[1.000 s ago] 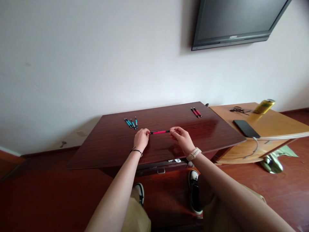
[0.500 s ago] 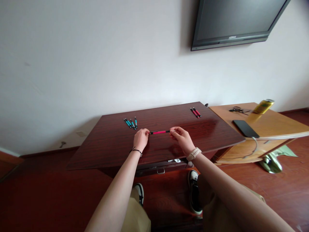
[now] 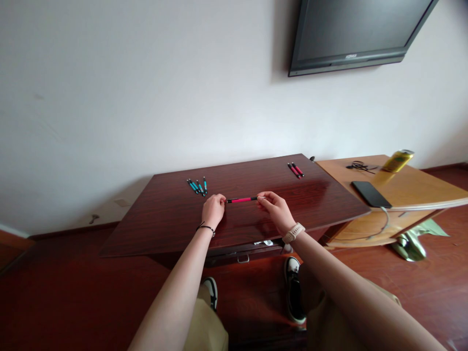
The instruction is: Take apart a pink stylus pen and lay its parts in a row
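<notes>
Teal pens lie on the desk beyond the left hand, which pinches one end of a pink-barrelled pen. The right hand pinches its other end (no visible shift this past second, suggesting a steady hold); two pink pens lie beyond.

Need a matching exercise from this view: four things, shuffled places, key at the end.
Things
1. Lone pink pen
2. Blue pens
3. Phone
4. Television

Places
A. On the light wooden cabinet
B. On the wall
C. Between the left hand and the right hand
D. Lying on the dark table, beyond the left hand

Pairs: 1-C, 2-D, 3-A, 4-B
</notes>
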